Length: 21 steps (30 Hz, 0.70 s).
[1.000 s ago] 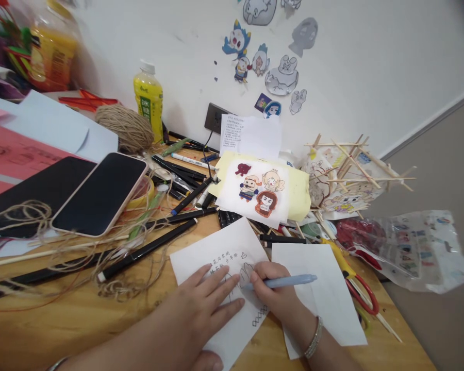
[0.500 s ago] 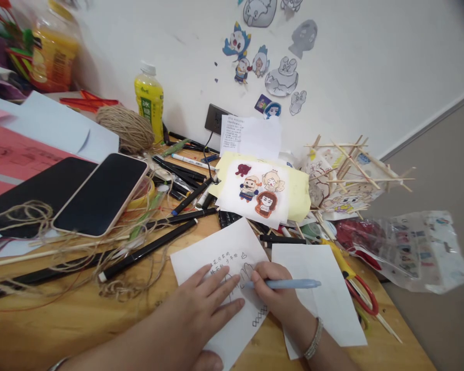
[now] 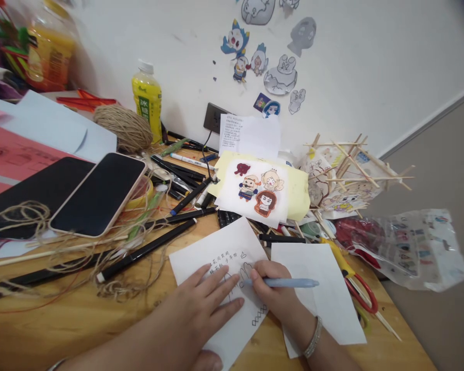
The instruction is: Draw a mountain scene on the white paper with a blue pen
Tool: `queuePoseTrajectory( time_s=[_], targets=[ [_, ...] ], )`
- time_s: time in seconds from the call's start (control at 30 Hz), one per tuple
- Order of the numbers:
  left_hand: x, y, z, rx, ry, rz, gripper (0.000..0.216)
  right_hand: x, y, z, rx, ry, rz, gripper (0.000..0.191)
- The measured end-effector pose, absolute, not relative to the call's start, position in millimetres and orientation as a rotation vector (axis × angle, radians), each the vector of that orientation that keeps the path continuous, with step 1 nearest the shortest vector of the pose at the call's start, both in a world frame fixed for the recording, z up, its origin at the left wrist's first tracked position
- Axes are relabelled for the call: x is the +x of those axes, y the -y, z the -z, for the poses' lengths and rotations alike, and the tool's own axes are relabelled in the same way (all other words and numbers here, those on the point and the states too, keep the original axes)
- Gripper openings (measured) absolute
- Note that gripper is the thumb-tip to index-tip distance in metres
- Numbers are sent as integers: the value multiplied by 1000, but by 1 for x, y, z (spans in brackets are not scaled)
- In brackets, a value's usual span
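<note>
My left hand lies flat with its fingers spread on a white sheet of paper, covering part of the writing and drawing on it. In my right hand is a light blue pen, its tip end down by a line drawing close to my left fingertips. Handwritten characters, a small leaf-like shape and a chain of diamonds show on the sheet. Under my right wrist lies a second white sheet, blank where I can see it.
A phone, twine and black markers crowd the left. Behind stand a yellow drink bottle and a printed sheet of cartoon figures. Red-handled scissors, a plastic bag and a stick frame are at right.
The view has shifted very slightly. My right hand and the pen stay almost in place by the drawing, and my left hand keeps its spot on the sheet.
</note>
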State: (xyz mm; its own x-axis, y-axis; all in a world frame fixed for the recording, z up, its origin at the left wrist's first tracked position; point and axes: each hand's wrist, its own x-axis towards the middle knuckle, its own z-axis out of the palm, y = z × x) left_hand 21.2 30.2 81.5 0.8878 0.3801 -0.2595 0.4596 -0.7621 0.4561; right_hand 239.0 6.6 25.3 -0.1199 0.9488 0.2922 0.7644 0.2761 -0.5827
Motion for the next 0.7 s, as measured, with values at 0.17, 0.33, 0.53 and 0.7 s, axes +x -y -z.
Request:
queuePoseTrajectory(
  time_s=[0.17,0.33,0.53,0.7],
  targets=[
    [19,-30,-75,2549,-605,105,67,240,-6,-25,-1547,1919,-394,40],
    [21,-30,-72,2563,-604,129,70,240,-7,-25,-1544,1883,-448,42],
    [22,-29,-84,2532,-637,196,71,241,-7,-24,-1546,1876,-443,42],
    [24,-30,-86,2540,-627,225,71,241,-7,-25,-1550,1854,-465,39]
  ],
)
